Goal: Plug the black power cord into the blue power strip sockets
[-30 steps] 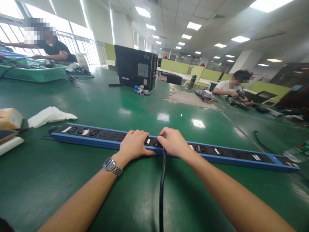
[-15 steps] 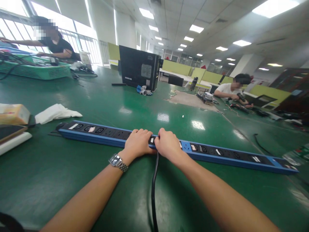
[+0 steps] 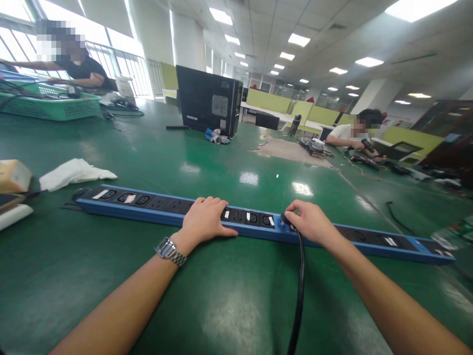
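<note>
A long blue-and-black power strip (image 3: 148, 223) lies across the green table in front of me, with a row of sockets along its top. My left hand (image 3: 205, 217), wearing a metal watch (image 3: 170, 250), grips the strip left of its middle, fingers over the top and thumb along the near side. In my right hand (image 3: 309, 221) is a black plug (image 3: 285, 218), pinched at the blue socket section of the strip. How far the plug sits in the socket cannot be made out. Its thick black cable (image 3: 300, 286) hangs toward me.
A black computer case (image 3: 205, 98) stands at the back with gloves (image 3: 218, 137) beside it. White tissue (image 3: 76, 173) lies at left, below a green basket (image 3: 62, 108). Two people sit at the table's far sides. A plastic bottle (image 3: 451, 234) lies near the strip's right end.
My right hand has moved right along the strip with the plug and cable, from beside my left hand to the blue socket section. My left hand has stayed on the strip.
</note>
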`<act>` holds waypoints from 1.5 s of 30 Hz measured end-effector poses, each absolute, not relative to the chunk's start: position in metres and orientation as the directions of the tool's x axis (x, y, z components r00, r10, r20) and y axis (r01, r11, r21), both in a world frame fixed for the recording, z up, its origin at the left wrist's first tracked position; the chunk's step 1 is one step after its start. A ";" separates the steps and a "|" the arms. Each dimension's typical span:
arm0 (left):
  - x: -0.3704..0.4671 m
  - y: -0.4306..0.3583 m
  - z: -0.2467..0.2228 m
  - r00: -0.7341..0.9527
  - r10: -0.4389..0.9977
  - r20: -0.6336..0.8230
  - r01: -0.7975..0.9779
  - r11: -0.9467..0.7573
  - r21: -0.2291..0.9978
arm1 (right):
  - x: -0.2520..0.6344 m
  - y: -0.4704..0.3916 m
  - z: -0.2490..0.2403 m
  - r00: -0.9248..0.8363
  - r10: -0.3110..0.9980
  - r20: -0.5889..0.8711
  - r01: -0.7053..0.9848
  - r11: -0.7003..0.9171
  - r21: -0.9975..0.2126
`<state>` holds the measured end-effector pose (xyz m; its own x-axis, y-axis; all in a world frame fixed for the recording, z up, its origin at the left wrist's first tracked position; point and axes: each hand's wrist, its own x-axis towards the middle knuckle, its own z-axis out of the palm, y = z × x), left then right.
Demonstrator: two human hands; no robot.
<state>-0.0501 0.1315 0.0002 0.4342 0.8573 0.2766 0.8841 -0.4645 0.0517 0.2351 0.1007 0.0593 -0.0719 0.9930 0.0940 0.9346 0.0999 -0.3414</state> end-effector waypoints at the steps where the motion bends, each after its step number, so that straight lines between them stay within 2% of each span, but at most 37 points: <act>1: -0.050 0.131 0.001 0.433 0.859 0.275 0.885 -0.463 0.052 | 0.234 0.100 0.056 -0.062 0.993 0.100 0.939 0.092 -0.331; 6: -0.049 0.131 0.003 0.428 0.869 0.247 0.889 -0.454 0.058 | 0.224 0.097 0.050 -0.104 0.989 0.102 0.952 0.129 -0.277; 11: -0.049 0.132 0.004 0.422 0.874 0.240 0.892 -0.448 0.064 | 0.220 0.098 0.047 -0.078 0.993 0.089 0.961 0.098 -0.258; 13: -0.049 0.132 0.004 0.419 0.878 0.233 0.894 -0.443 0.062 | 0.223 0.095 0.061 -0.047 0.989 0.140 0.951 0.088 -0.298; 16: -0.050 0.133 0.004 0.428 0.874 0.231 0.890 -0.452 0.062 | 0.241 0.083 0.097 0.070 0.957 0.280 0.898 0.062 -0.436; 18: -0.050 0.133 0.003 0.427 0.874 0.234 0.890 -0.452 0.063 | 0.263 0.075 0.116 0.107 0.952 0.288 0.882 0.043 -0.470; 20: -0.049 0.133 0.003 0.421 0.876 0.235 0.893 -0.446 0.059 | 0.290 0.071 0.118 0.081 0.964 0.254 0.901 0.038 -0.432; 23: -0.049 0.133 0.004 0.426 0.875 0.231 0.893 -0.448 0.051 | 0.327 0.072 0.094 0.036 0.985 0.166 0.928 0.029 -0.372; 29: -0.050 0.133 0.003 0.426 0.876 0.227 0.893 -0.447 0.050 | 0.351 0.075 0.049 0.009 0.995 0.103 0.936 0.028 -0.352; 37: -0.050 0.133 0.003 0.418 0.880 0.223 0.893 -0.443 0.074 | 0.335 0.073 0.041 -0.013 0.993 0.115 0.968 0.042 -0.249; 40: -0.050 0.133 0.003 0.423 0.875 0.237 0.893 -0.447 0.057 | 0.337 0.079 0.056 -0.037 0.995 0.090 0.975 0.056 -0.217; 42: -0.050 0.132 0.003 0.426 0.872 0.243 0.892 -0.449 0.049 | 0.333 0.084 0.079 0.050 0.985 0.163 0.971 -0.009 -0.241; 45: -0.050 0.131 0.003 0.432 0.864 0.258 0.887 -0.458 0.049 | 0.305 0.087 0.110 0.240 0.920 0.311 0.918 -0.112 -0.380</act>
<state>-0.0495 0.1315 0.0031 0.4318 0.8641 0.2585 0.8875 -0.4582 0.0493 0.3047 0.0870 0.1102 0.2403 0.9196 0.3108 0.9183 -0.1116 -0.3799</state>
